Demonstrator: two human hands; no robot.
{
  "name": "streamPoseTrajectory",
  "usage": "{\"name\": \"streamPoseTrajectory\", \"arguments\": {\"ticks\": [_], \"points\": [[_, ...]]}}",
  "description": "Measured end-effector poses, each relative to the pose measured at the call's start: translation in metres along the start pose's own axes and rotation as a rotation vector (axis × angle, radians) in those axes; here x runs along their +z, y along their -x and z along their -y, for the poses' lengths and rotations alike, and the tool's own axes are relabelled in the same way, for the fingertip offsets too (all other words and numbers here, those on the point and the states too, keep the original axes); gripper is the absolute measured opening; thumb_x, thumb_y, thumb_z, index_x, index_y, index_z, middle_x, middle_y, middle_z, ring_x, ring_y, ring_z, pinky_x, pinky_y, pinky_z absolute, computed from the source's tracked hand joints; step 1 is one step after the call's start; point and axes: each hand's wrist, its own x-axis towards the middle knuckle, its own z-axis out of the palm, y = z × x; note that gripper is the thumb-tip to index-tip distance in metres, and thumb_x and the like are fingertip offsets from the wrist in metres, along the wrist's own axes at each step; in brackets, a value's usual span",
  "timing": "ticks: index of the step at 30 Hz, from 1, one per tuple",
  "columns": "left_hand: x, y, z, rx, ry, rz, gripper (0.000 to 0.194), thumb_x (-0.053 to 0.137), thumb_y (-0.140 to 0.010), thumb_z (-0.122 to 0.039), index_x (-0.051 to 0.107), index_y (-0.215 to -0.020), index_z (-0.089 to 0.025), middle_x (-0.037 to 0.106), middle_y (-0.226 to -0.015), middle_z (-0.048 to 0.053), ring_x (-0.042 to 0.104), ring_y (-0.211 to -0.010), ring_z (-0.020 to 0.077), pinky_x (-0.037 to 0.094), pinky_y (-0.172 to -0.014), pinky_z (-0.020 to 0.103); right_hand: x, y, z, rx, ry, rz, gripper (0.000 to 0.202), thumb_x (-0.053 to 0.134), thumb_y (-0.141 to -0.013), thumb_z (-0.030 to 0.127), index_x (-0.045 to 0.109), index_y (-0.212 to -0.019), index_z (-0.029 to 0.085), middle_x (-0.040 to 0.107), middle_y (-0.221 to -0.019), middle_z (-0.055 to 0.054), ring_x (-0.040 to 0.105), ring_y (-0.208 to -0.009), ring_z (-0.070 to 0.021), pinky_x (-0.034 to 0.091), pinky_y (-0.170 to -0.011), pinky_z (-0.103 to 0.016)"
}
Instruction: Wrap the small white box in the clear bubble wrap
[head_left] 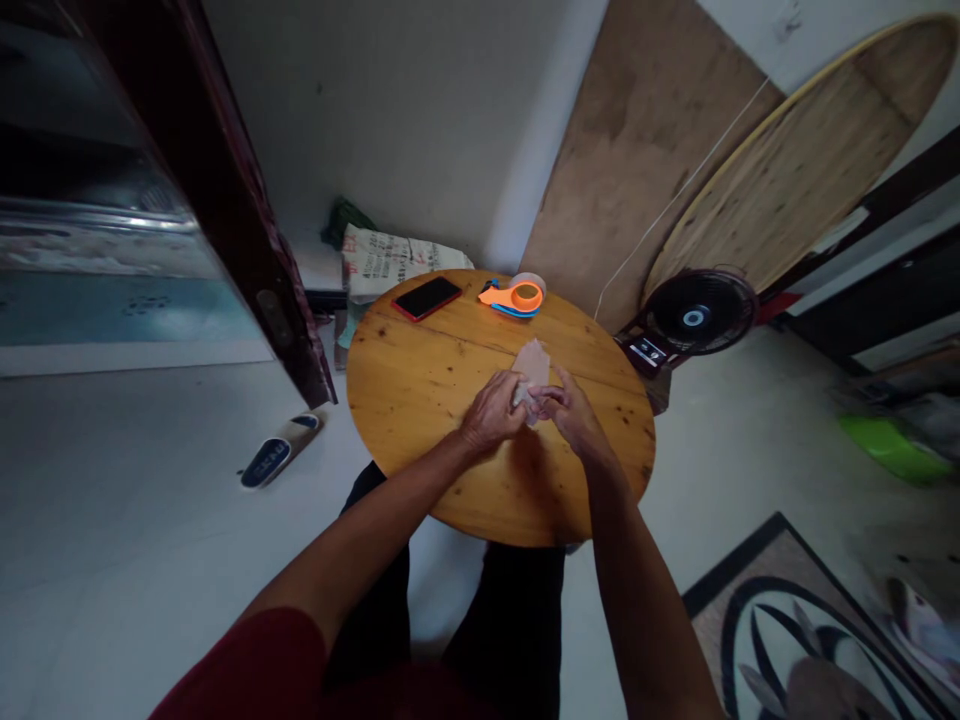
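Note:
Over the middle of the round wooden table (420, 385) is a pale, pinkish-white thin piece (533, 362), pointed at its far end and crumpled near my fingers. It could be paper or plastic film; I cannot tell which. My left hand (494, 408) is closed on its left side. From the right, my right hand (568, 408) pinches its near edge with bent fingers, while one finger points away from the grip. Part of the piece is hidden behind my fingers. Beyond it lie an orange and blue tape dispenser (513, 297) and a dark-screened phone (427, 297) with a red edge.
Behind the table, a printed sack (397, 257) leans by the wall. A black fan (701, 312) stands right of the table, near a large round board (810, 165). A slipper (267, 463) lies on the left floor, a patterned mat (787, 625) at lower right.

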Motion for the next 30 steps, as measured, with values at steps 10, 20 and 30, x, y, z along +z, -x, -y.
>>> {"name": "streamPoseTrajectory", "arguments": {"ticks": [10, 20, 30], "points": [[-0.004, -0.003, -0.004, -0.130, 0.057, -0.031, 0.017, 0.065, -0.078, -0.028, 0.052, -0.071, -0.018, 0.055, -0.086, 0.002, 0.055, -0.083, 0.0156, 0.048, -0.077, 0.029, 0.000, 0.005, -0.005, -0.123, 0.207, 0.006, 0.073, 0.054, -0.074, 0.017, 0.036, -0.144, 0.022, 0.072, -0.106, -0.008, 0.067, -0.083, -0.0187, 0.054, -0.078, -0.035], [0.003, -0.003, -0.002, -0.153, -0.081, 0.001, 0.012, 0.062, -0.073, -0.018, 0.053, -0.081, -0.020, 0.053, -0.088, 0.003, 0.053, -0.089, 0.0189, 0.046, -0.080, 0.032, -0.022, -0.011, -0.006, -0.129, 0.180, -0.039, 0.054, 0.050, -0.078, 0.028, 0.049, -0.131, 0.016, 0.071, -0.093, -0.007, 0.062, -0.070, -0.0161, 0.053, -0.070, -0.032], [0.005, -0.005, -0.002, -0.094, -0.125, 0.039, 0.019, 0.061, -0.072, -0.017, 0.054, -0.089, -0.022, 0.059, -0.095, 0.004, 0.053, -0.094, 0.0214, 0.045, -0.086, 0.036, -0.018, -0.065, 0.021, -0.220, 0.902, 0.050, 0.026, 0.049, -0.087, 0.030, 0.067, -0.104, 0.023, 0.068, -0.106, -0.005, 0.063, -0.086, -0.0194, 0.048, -0.072, -0.027]]}}
